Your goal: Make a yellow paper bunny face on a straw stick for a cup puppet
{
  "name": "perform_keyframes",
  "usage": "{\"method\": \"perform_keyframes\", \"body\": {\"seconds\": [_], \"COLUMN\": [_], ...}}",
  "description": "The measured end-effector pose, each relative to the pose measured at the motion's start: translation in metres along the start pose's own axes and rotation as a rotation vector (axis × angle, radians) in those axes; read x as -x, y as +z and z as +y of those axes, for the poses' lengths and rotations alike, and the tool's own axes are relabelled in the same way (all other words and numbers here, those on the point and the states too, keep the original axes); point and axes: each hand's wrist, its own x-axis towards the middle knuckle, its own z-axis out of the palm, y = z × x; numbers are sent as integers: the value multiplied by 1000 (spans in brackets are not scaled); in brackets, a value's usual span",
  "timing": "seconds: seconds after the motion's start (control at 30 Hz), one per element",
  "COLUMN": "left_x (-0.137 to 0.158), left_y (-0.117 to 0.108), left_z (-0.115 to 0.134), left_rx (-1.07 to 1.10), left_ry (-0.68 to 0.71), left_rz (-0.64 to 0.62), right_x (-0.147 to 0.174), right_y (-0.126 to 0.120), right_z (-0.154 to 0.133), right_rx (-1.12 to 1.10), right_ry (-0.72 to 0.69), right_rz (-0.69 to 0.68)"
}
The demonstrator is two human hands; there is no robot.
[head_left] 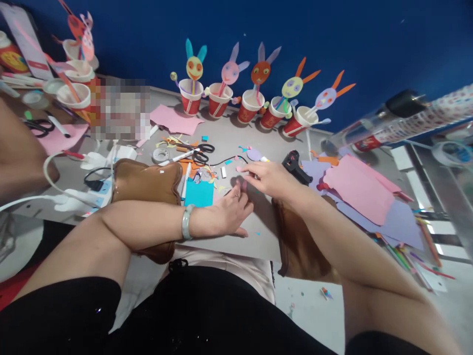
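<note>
My right hand (271, 180) is over the middle of the table, its fingertips pinched at a small pink paper circle (238, 168). Just below it lies my left hand (231, 212), palm down with thumb stretched out and fingers loosely apart; a pale bangle (187, 222) circles that wrist. Small pink pieces (242, 185) show by the left fingertips, too blurred to name. A blue paper square (199, 193) lies left of this hand. Beyond the right hand are a lilac paper oval (254, 154) and a black glue gun (296, 167).
Several red paper cups (220, 106) with paper rabbit heads line the blue wall. Scissors (203, 152), a tape roll (160, 156) and paper scraps lie centre-left. Pink sheets (360, 187) are stacked right. A power strip (103, 192) with cables and another person's arm (22, 148) are left.
</note>
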Motion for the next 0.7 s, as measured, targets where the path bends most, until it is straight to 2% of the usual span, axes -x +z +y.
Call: {"method": "perform_keyframes", "body": {"seconds": [0.13,0.23,0.33,0.43,0.57,0.7], "left_x": [3,5,6,8,10,9], "left_y": [-5,-7,-12,-20,-32,-34], "left_z": [-1,-2,-4,-5,-8,-8], "left_rx": [-9,12,49,82,134,156], "left_ry": [-14,4,19,20,0,-3], "left_rz": [44,26,-17,-71,-162,-171], "right_x": [-30,-48,-64,-79,-87,-79], "right_y": [4,8,13,19,23,25], "right_z": [-25,-45,-65,-83,-98,-96], "right_rx": [-60,-51,35,213,336,305], "right_ry": [-106,-184,-284,-424,-560,-547], "right_rz": [-14,-43,-83,-146,-201,-189]}}
